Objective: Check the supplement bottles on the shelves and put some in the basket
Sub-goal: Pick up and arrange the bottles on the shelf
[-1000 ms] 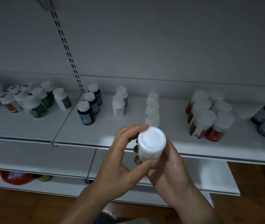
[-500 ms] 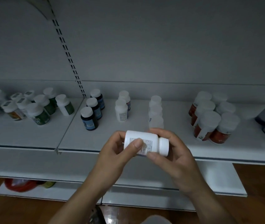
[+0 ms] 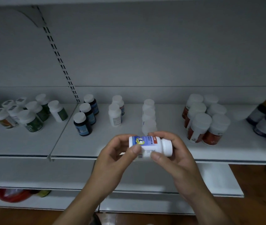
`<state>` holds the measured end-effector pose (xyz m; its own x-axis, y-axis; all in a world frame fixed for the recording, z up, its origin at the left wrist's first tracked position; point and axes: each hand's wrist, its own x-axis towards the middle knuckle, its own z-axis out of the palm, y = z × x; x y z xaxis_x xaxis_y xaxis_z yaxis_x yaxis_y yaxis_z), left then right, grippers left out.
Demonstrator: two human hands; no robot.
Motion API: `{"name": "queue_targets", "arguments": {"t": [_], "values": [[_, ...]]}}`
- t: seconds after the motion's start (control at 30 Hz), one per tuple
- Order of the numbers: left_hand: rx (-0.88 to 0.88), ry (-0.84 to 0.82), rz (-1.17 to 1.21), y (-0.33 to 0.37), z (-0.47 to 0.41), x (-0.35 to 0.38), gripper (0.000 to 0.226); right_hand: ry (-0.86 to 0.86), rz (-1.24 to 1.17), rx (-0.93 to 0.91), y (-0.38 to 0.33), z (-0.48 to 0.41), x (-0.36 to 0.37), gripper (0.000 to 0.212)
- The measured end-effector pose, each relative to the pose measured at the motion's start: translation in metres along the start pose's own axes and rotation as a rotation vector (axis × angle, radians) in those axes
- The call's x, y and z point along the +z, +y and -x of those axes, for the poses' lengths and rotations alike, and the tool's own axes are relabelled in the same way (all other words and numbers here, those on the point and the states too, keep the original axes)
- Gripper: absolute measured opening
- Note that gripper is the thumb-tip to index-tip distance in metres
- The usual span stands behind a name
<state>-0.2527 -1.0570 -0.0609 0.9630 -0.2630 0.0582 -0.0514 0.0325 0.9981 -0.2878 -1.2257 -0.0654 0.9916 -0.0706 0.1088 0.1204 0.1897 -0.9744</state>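
Bottle check, at shelf height. White supplement bottle [image 3: 150, 146] lies sideways in the air, just in front of the front edge of the white shelf [image 3: 31, 143] and touching no board. Its cap points right, the blue picture label is turned up, and a printed panel with a barcode faces the camera.

Left hand [image 3: 112, 161] grips the base end, with the thumb pressed on the label and the fingers curled behind. Right hand [image 3: 179, 161] grips the cap end, with the thumb on the lower label edge and the fingers wrapped over the top. Both hands pinch the one bottle.

On the shelf behind, all upright:
- green-labelled bottles [image 3: 31, 122], far left
- three dark bottles with blue labels [image 3: 82, 125], in a file
- two white bottles [image 3: 115, 116]
- a file of pale translucent bottles [image 3: 148, 115], directly behind the hands
- a cluster of red-orange bottles [image 3: 200, 127]
- purple bottles [image 3: 265, 125], at the right edge

On the lowest shelf, left, sits a red object [image 3: 14, 194], possibly a bag; too dim to tell. Wooden floor [image 3: 258, 189] lies below.
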Motion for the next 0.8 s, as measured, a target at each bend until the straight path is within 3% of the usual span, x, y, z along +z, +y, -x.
{"name": "queue_targets", "arguments": {"t": [0.1, 0.17, 0.37, 0.53, 0.73, 0.8], "values": [[0.043, -0.136, -0.028, -0.002, 0.004, -0.003, 0.064, 0.053, 0.002, 0.056, 0.0, 0.001, -0.001, 0.037], [0.087, -0.186, -0.043, -0.001, 0.007, -0.004, 0.059, 0.054, 0.015, 0.073, 0.001, 0.002, -0.002, 0.039], [0.006, -0.03, 0.011, 0.004, 0.006, 0.003, 0.037, -0.009, 0.026, -0.022, 0.0, 0.007, -0.004, 0.042], [0.064, -0.127, -0.025, 0.003, 0.01, 0.0, 0.059, 0.081, 0.029, 0.04, -0.001, 0.003, -0.002, 0.04], [0.016, -0.006, 0.007, 0.005, 0.01, 0.001, 0.037, -0.02, 0.029, -0.022, 0.001, 0.007, -0.003, 0.042], [-0.006, -0.024, -0.024, 0.006, 0.012, 0.0, 0.042, -0.018, 0.048, -0.024, 0.001, 0.007, -0.002, 0.037]]}}
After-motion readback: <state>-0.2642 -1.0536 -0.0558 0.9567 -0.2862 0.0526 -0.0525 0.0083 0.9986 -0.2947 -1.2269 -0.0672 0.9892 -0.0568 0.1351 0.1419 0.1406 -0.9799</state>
